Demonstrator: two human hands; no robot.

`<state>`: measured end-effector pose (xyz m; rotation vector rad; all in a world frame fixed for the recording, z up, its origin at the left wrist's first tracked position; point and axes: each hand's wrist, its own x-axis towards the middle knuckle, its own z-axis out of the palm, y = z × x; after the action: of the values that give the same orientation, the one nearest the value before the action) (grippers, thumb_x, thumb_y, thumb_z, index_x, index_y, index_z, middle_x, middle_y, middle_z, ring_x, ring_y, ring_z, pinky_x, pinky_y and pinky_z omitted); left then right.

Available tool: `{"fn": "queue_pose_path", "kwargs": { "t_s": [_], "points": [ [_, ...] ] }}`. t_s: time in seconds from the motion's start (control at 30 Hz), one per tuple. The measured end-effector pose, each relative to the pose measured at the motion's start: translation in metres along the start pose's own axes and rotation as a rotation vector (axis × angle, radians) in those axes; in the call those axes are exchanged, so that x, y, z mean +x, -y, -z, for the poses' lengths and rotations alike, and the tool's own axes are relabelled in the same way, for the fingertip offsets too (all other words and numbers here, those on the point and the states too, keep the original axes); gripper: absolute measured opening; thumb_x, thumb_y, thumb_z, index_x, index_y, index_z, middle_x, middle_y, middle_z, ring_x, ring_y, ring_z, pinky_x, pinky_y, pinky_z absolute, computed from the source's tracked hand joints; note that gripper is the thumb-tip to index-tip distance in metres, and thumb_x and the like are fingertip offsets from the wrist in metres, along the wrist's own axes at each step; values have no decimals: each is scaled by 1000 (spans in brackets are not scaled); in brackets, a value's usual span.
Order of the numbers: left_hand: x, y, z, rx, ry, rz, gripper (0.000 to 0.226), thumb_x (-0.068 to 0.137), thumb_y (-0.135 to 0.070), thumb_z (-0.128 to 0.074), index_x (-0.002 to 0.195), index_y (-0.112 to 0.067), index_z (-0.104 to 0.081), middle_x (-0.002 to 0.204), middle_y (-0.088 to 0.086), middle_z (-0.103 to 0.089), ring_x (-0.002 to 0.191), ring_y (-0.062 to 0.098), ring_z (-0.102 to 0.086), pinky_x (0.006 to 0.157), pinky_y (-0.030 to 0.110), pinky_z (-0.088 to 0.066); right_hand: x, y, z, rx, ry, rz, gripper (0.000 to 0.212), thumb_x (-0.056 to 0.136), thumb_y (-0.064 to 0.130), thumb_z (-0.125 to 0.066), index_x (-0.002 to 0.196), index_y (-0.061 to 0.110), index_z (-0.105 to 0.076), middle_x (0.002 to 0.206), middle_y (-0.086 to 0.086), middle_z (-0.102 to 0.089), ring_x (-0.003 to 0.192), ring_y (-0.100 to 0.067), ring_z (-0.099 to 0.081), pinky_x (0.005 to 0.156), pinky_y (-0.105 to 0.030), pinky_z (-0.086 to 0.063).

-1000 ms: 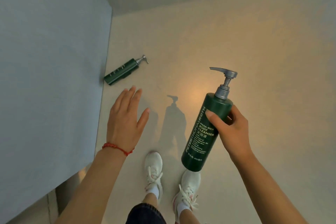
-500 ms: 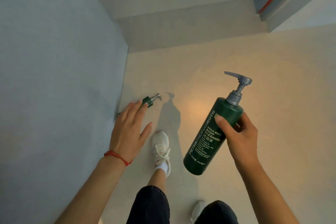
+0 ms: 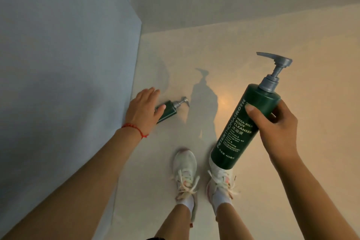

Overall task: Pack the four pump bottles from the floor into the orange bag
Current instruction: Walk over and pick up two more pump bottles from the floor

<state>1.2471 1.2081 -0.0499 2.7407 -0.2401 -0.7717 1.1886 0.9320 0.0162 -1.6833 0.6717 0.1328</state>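
A large dark green pump bottle with a grey pump and white lettering is held upright and tilted in the air by my right hand, which grips its upper body. A smaller dark green pump bottle lies on its side on the pale floor next to the wall, its pump pointing right. My left hand, with a red string at the wrist, is spread over the small bottle's lower half, thumb resting on it and fingers still straight. The orange bag is out of view.
A blue-grey wall runs along the left, meeting the floor just left of the small bottle. My two white shoes stand below the bottles. A grey step or strip crosses the far end of the floor.
I have stepped closer to the small bottle. My left hand went from hovering short of it to lying over its body. The large bottle stays in my right hand.
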Motion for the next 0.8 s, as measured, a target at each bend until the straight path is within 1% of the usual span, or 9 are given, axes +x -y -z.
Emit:
{"fn": "queue_pose_path", "kwargs": {
  "t_s": [0.1, 0.2, 0.3, 0.37, 0.43, 0.5, 0.63, 0.73, 0.8],
  "points": [
    [26, 26, -47, 18, 82, 2, 50, 88, -30, -53, 130, -4, -41, 140, 20, -41, 129, 33, -36, 102, 46, -34, 20, -44, -3, -6, -1, -7, 24, 69, 30, -70, 90, 35, -61, 80, 16, -67, 75, 2, -63, 62, -10, -50],
    [46, 44, -90, -2, 172, 4, 54, 84, -34, -58, 130, -9, -41, 138, 17, -44, 125, 33, -40, 100, 46, -38, 33, -87, -4, -34, 32, -3, 24, 73, 22, -73, 88, 36, -61, 79, 22, -68, 74, 2, -62, 62, -10, -49],
    [56, 55, -123, -86, 248, 64, 61, 78, -34, -65, 130, -13, -41, 131, 16, -50, 117, 34, -47, 95, 46, -41, 38, -118, -2, -64, 70, 6, 27, 76, 18, -72, 90, 38, -61, 80, 23, -67, 75, 3, -63, 63, -9, -49],
    [59, 59, -136, -162, 220, 130, 64, 71, -31, -73, 126, -12, -46, 125, 17, -54, 111, 34, -51, 92, 44, -43, 40, -130, -1, -72, 95, 11, 28, 74, 21, -72, 91, 40, -61, 82, 23, -68, 77, 1, -63, 64, -9, -49],
    [62, 60, -143, -212, 140, 184, 63, 64, -29, -80, 118, -11, -55, 116, 17, -59, 104, 34, -56, 88, 40, -46, 41, -138, 0, -74, 108, 6, 27, 73, 23, -71, 91, 40, -61, 83, 23, -68, 77, 1, -63, 65, -10, -50],
    [62, 58, -142, -285, 65, 240, 57, 60, -28, -82, 110, -10, -61, 107, 15, -66, 94, 31, -60, 81, 35, -48, 42, -141, 1, -77, 108, 6, 27, 73, 22, -73, 90, 40, -61, 81, 23, -68, 76, 2, -63, 65, -10, -50],
    [49, 43, -114, -675, 8, 419, 34, 65, -31, -78, 95, -19, -66, 87, -4, -66, 76, 13, -61, 65, 22, -47, 36, -123, 4, -58, 84, -1, 25, 68, 28, -71, 89, 38, -61, 78, 24, -67, 73, 2, -63, 62, -9, -48],
    [31, 13, -75, -864, 5, 421, 17, 68, -29, -75, 82, -30, -64, 81, -10, -65, 69, 4, -63, 52, 12, -48, 24, -91, 11, -37, 80, 1, 27, 69, 26, -71, 92, 35, -61, 78, 23, -67, 73, 2, -62, 62, -9, -47],
    [15, -10, -44, -934, 3, 394, 13, 69, -28, -74, 78, -30, -65, 81, -8, -67, 65, 1, -65, 50, 7, -47, 13, -63, 17, -24, 79, 5, 29, 72, 21, -74, 95, 33, -61, 79, 20, -68, 75, 1, -63, 64, -10, -48]
  ]
}}
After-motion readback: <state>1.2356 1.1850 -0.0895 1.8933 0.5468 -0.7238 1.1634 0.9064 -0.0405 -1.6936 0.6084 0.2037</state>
